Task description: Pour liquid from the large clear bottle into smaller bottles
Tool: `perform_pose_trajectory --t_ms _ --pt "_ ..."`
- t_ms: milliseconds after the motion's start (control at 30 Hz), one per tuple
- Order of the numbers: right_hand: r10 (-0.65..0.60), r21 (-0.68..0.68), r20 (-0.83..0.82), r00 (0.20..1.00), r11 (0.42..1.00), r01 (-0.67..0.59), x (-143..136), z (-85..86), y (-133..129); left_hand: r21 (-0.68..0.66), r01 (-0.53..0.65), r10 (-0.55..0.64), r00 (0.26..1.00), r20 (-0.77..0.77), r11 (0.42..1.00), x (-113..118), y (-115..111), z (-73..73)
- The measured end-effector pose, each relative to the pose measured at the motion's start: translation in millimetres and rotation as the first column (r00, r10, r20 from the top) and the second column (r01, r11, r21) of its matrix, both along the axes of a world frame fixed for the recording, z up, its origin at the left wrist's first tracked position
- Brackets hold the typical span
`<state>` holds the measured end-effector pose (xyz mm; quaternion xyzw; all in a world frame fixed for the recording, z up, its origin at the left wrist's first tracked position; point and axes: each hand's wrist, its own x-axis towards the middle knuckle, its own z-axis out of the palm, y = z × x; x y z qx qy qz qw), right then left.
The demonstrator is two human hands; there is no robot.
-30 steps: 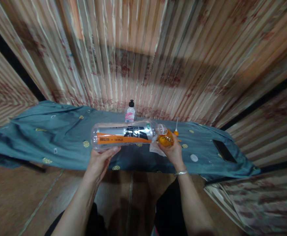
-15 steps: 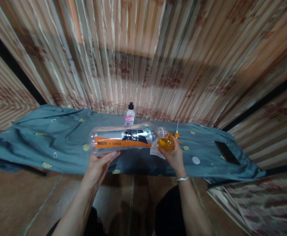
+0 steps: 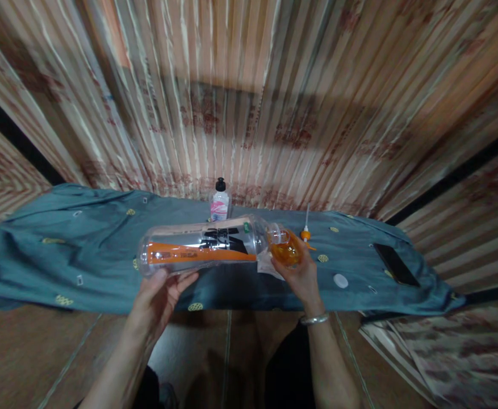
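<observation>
Firstly, pleated curtain, backing the whole. Brown tiled floor. Teal patterned cloth, draped over a long surface. Large clear bottle, held sideways above the cloth, base swung left and lower than half a second ago. Left hand, gripping it from beneath, thumb drawn back toward the base. Right hand, wrapped around small bottle of amber liquid, neck to neck; contact unclear. Phone, lying right. White disc.

Dim light, wide shadow across curtain, floor glare, soft blur
</observation>
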<state>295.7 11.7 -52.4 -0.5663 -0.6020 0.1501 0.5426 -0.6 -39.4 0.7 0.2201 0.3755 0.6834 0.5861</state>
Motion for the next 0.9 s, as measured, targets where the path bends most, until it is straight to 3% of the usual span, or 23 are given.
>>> perform_pose_trajectory --t_ms 267,567,900 --pt "-0.008 -0.012 -0.022 1.000 1.000 0.008 -3 4.1 0 0.027 0.025 -0.026 0.999 0.036 0.999 0 4 4.0" --pt "0.044 -0.046 -0.050 0.998 0.998 -0.046 0 9.3 0 0.019 0.037 -0.037 0.999 0.008 0.999 -8 17 -2.6" --pt "0.096 -0.054 -0.070 0.993 0.994 -0.100 10 2.0 7 -0.017 0.043 -0.044 0.999 -0.031 0.999 -2 16 4.1"
